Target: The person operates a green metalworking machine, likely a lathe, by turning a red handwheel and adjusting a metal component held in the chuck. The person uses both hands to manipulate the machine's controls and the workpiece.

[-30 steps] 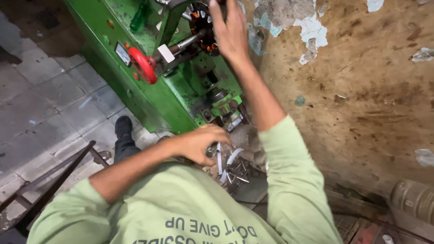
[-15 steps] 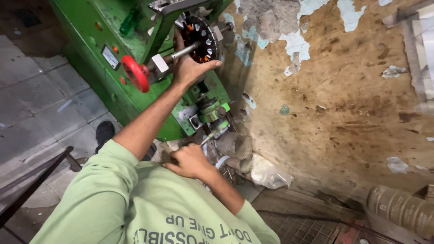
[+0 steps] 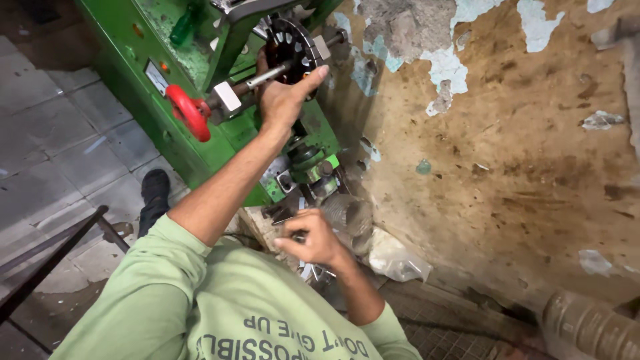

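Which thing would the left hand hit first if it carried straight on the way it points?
The black slotted disc on the green machine; the left hand seems to be touching its edge, though depth is unclear.

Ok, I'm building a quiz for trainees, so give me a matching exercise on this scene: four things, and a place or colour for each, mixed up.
Things:
1. left hand
2. right hand
3. handwheel
4. plastic bag

Place or colour:
a. red
b. low down, over loose metal pieces
c. clear, at the foot of the wall
d. up at the black slotted disc

Pairs: 1-d, 2-b, 3-a, 4-c.
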